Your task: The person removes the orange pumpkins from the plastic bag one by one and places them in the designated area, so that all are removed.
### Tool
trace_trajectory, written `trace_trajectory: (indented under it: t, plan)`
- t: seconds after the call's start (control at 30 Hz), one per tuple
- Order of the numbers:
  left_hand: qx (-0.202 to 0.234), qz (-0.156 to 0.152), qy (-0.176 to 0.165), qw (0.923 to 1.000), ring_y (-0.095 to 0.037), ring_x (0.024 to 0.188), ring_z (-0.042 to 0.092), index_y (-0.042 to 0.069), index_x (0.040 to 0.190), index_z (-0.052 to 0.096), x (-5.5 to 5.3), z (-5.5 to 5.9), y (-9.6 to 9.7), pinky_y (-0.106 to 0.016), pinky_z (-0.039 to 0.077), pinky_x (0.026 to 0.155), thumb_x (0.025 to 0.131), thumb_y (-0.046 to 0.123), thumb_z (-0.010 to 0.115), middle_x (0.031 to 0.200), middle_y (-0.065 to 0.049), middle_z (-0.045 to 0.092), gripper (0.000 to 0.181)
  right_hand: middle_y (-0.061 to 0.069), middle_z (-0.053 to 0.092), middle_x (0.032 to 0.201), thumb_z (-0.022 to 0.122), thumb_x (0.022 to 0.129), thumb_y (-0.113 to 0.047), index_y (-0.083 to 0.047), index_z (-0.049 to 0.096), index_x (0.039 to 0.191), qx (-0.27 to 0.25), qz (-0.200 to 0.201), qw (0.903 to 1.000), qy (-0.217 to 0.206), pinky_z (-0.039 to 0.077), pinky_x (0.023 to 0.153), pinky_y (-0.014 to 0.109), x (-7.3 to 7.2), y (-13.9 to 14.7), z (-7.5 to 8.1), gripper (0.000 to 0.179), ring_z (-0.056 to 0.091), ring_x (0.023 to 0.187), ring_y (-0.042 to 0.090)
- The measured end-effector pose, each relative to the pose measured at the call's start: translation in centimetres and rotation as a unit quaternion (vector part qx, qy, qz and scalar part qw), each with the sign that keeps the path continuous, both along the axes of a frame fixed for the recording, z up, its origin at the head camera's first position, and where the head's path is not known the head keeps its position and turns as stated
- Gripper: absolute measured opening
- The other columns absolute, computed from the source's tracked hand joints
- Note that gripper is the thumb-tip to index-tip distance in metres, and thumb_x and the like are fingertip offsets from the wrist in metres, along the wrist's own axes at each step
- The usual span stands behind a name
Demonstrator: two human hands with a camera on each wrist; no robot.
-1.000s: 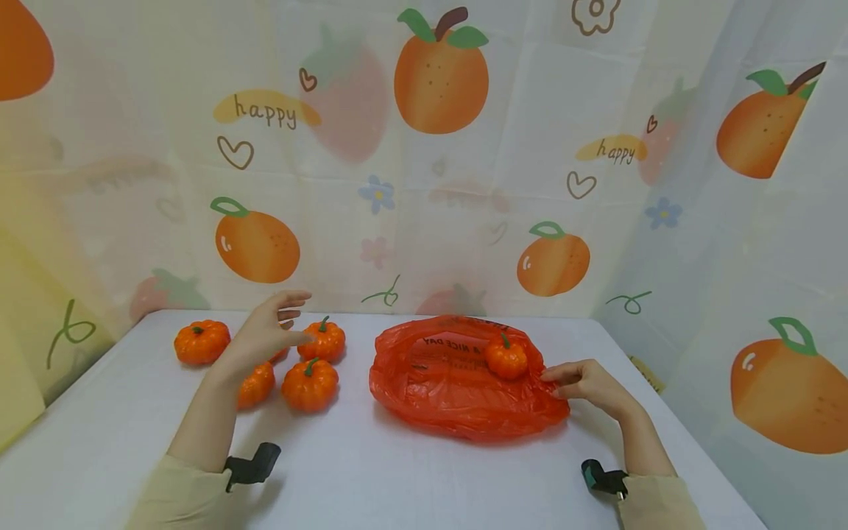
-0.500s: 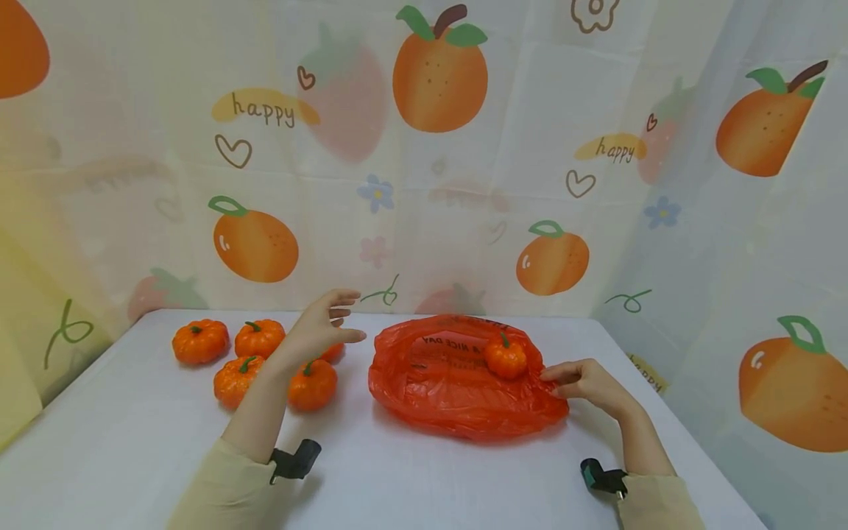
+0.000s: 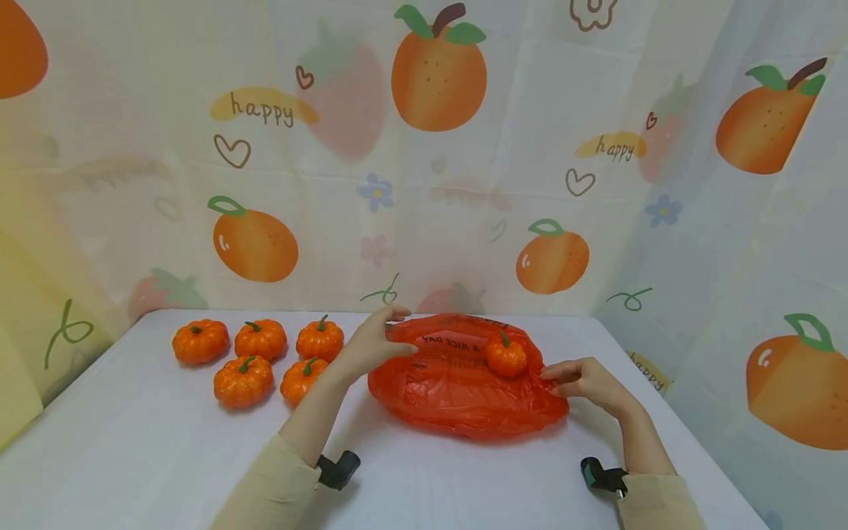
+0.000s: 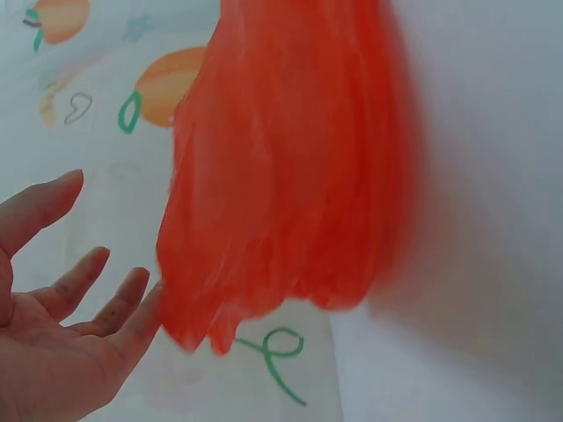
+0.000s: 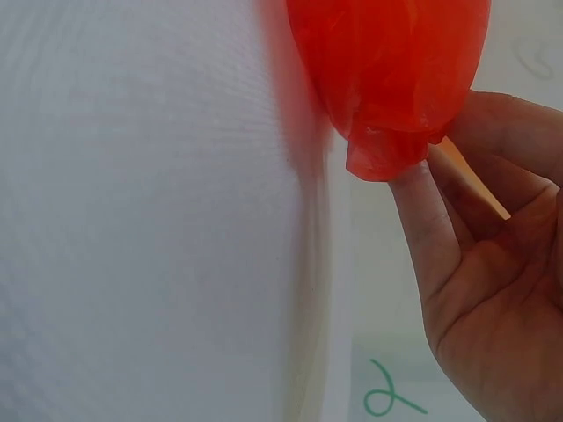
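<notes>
A red plastic bag (image 3: 437, 401) lies on the table with its mouth spread wide, and one small orange pumpkin (image 3: 506, 358) sits inside toward the right. My right hand (image 3: 591, 384) pinches the bag's right edge between thumb and fingers, as the right wrist view also shows. My left hand (image 3: 371, 346) is at the bag's left rim, fingers spread and holding nothing. In the left wrist view, the left fingers (image 4: 132, 303) are parted, with one fingertip right at the edge of the red plastic.
Several orange pumpkins with green stems stand on the left of the white table (image 3: 132, 434), among them a front one (image 3: 243, 383) and a back one (image 3: 320, 337). A fruit-printed curtain (image 3: 450, 184) hangs behind the table and along its right side.
My left hand has moved right, from over the pumpkins to the bag's left rim, uncovering the pumpkins behind it. The right hand keeps its pinch on the bag without moving.
</notes>
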State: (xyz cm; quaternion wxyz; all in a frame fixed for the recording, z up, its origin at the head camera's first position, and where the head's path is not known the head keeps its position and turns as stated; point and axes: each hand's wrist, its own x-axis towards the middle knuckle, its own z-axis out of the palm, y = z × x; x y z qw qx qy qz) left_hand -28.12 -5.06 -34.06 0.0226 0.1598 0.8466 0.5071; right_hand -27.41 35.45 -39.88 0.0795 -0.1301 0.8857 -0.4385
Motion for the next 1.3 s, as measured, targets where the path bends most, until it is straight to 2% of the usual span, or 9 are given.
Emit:
trace_trajectory:
  t: [0.23, 0.57, 0.83, 0.93, 1.1, 1.2, 1.3]
  plan:
    - [0.015, 0.002, -0.013, 0.9998, -0.036, 0.136, 0.048, 0.011, 0.142, 0.048, -0.1, -1.1, 2.8, -0.054, 0.046, 0.109, 0.086, 0.018, 0.074, 0.148, -0.011, 0.05, 0.062, 0.022, 0.066, 0.129, 0.065, 0.086, -0.01, -0.001, 0.069, 0.121, 0.0, -0.002, 1.0, -0.004, 0.057, 0.083, 0.024, 0.0, 0.0, -0.1, 0.036, 0.064, 0.11, 0.024]
    - [0.048, -0.014, -0.027, 0.9984, -0.032, 0.128, 0.052, 0.01, 0.137, 0.052, -0.2, -2.5, 6.4, -0.047, 0.052, 0.103, 0.086, 0.022, 0.075, 0.142, -0.011, 0.055, 0.057, 0.022, 0.066, 0.129, 0.065, 0.086, -0.01, -0.001, 0.07, 0.12, -0.002, 0.005, 1.0, 0.0, 0.057, 0.083, 0.023, -0.1, 0.1, -0.2, 0.035, 0.064, 0.11, 0.023]
    - [0.071, 0.007, -0.044, 0.9965, -0.035, 0.125, 0.052, 0.008, 0.137, 0.05, -0.2, -3.1, 8.9, -0.049, 0.05, 0.103, 0.085, 0.026, 0.076, 0.143, -0.015, 0.053, 0.061, 0.023, 0.065, 0.129, 0.065, 0.086, -0.01, 0.0, 0.069, 0.12, -0.003, 0.006, 1.0, 0.002, 0.056, 0.083, 0.021, 0.0, 0.2, 0.0, 0.035, 0.065, 0.111, 0.025]
    - [0.084, 0.019, -0.064, 0.9942, -0.035, 0.125, 0.052, 0.008, 0.138, 0.047, -0.2, -3.3, 9.9, -0.048, 0.05, 0.103, 0.085, 0.026, 0.077, 0.144, -0.015, 0.052, 0.064, 0.023, 0.066, 0.129, 0.065, 0.087, -0.01, 0.0, 0.069, 0.12, -0.002, 0.005, 1.0, 0.001, 0.057, 0.084, 0.022, 0.1, 0.1, 0.1, 0.035, 0.064, 0.112, 0.027]
    - [0.127, 0.032, -0.107, 0.9856, -0.036, 0.134, 0.047, 0.006, 0.143, 0.041, -0.3, -3.8, 11.6, -0.052, 0.045, 0.111, 0.086, 0.023, 0.075, 0.149, -0.018, 0.047, 0.068, 0.023, 0.066, 0.129, 0.064, 0.087, -0.01, 0.0, 0.069, 0.12, 0.0, 0.003, 1.0, -0.001, 0.058, 0.085, 0.024, 0.1, 0.1, 0.2, 0.035, 0.064, 0.115, 0.03]
    - [0.156, 0.041, -0.115, 0.9802, -0.038, 0.137, 0.045, 0.002, 0.143, 0.039, -0.5, -4.3, 12.6, -0.052, 0.041, 0.114, 0.087, 0.021, 0.074, 0.149, -0.021, 0.045, 0.069, 0.023, 0.065, 0.13, 0.064, 0.087, -0.01, 0.0, 0.069, 0.12, -0.002, 0.004, 1.0, 0.0, 0.057, 0.084, 0.023, 0.1, 0.1, 0.1, 0.035, 0.064, 0.115, 0.03]
    - [0.162, 0.049, -0.12, 0.9783, -0.038, 0.138, 0.044, 0.0, 0.144, 0.038, -0.6, -4.6, 13.5, -0.053, 0.039, 0.116, 0.087, 0.022, 0.073, 0.15, -0.022, 0.044, 0.071, 0.023, 0.065, 0.129, 0.064, 0.087, -0.01, 0.0, 0.069, 0.12, -0.004, 0.003, 1.0, -0.001, 0.057, 0.083, 0.022, 0.1, 0.1, 0.1, 0.035, 0.064, 0.114, 0.029]
